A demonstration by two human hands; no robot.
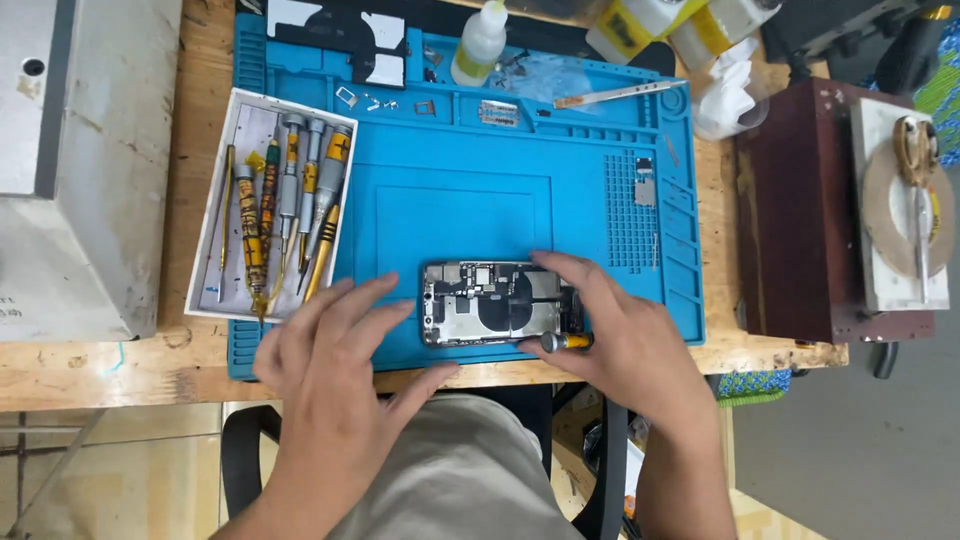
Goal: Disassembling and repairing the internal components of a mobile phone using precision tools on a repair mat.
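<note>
So the opened phone [497,303] is lying flat on the blue work mat [470,190], near its front edge, back cover off and all the boards and shields showing. My right hand [615,335] is curled around its right end — fingers over the top corner, thumb underneath — and it's pinching a small screwdriver [566,341] with a yellow band against the phone's lower right corner. My left hand [340,365] is spread wide open, holding nothing, fingertips just off the phone's left edge and hovering over the mat.

My read: this is the screw-work stage of a teardown, with the driver in the grip but not yet seated on any screw. I'd say the next move needs the left hand to come down and steady the phone, and the driver tip to be lined up square on a tiny screw head — easy to slip there.

Left of the open hand sits a white tray [262,105] full of spare screwdrivers. Beyond the phone, at the mat's far edge, there's a small squeeze bottle [480,42], a pair of tweezers [620,93] and loose little parts.
</note>
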